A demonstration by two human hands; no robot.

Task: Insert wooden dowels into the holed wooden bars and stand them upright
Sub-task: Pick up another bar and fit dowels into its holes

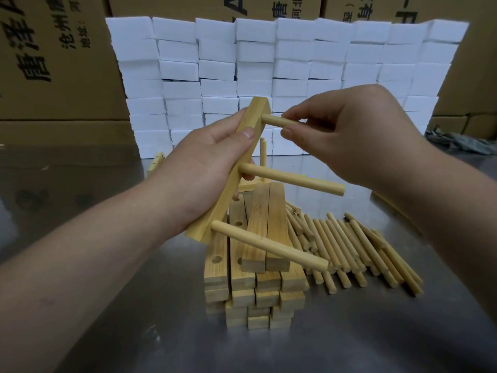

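My left hand [204, 168] grips a holed wooden bar [243, 157], held tilted in the air above the table. Two dowels stick out of it to the right: a middle dowel [293, 178] and a lower dowel [269, 244]. My right hand [347, 135] pinches a third dowel [274, 121] whose end sits in the bar's top hole. Below lies a stack of holed bars [255, 267], and to its right a pile of loose dowels [357, 246].
A wall of white foam blocks [282, 74] stands at the back of the metal table [134, 305], with cardboard boxes [53, 57] behind. A finished bar with upright dowels [263, 154] stands behind the stack. A grey cloth [457, 140] lies far right.
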